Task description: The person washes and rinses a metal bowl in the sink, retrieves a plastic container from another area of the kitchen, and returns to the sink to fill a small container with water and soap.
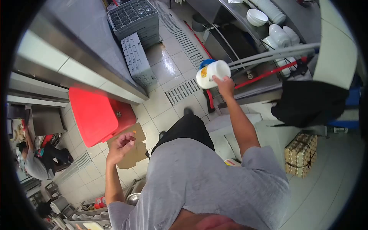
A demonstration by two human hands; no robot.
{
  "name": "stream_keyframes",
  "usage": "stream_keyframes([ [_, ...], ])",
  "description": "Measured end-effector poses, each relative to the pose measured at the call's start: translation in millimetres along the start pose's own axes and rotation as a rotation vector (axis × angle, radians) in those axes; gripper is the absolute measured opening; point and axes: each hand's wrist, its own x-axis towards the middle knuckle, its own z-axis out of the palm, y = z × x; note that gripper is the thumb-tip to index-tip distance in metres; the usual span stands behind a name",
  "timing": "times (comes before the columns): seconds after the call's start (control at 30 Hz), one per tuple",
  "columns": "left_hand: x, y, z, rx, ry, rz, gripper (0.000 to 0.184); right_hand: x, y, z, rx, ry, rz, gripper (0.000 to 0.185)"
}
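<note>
My right hand (pixel 225 86) grips the rim of a white plastic tub (pixel 208 78) with a yellow-orange label on its side. The tub is tilted, and my arm reaches forward with it over the walkway. A round blue object (pixel 207 63) shows partly behind the tub; what it is I cannot make out. My left hand (pixel 121 148) hangs in the air with fingers loosely bent and apart, nothing seen in it. Below it lies a flat piece of cardboard (pixel 132 163) on the tiled floor, beside a red lidded bin (pixel 92 117).
Grey glass racks (pixel 134 23) and a grey crate (pixel 137 57) stand ahead. Floor grates (pixel 183 91) run along the walkway. At right, a steel counter holds white bowls (pixel 257 17); a tied stack of egg trays (pixel 301 154) sits lower. Another person (pixel 36 161) is far left.
</note>
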Motion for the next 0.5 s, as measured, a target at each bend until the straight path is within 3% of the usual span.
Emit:
stream_keyframes([
  [0.2,110.0,0.5,-11.1,0.087,0.143,-0.223,0.043,269.8,86.2,62.9,-0.149,0.181,0.23,0.077],
  [0.4,165.4,-37.5,19.4,-0.103,0.387,-0.722,0.036,483.8,169.7,81.7,-0.213,0.358,0.421,0.077],
  [0.5,177.9,-39.4,41.1,-0.056,0.383,-0.952,0.034,569.3,247.2,90.2,-0.289,0.29,0.512,0.075],
])
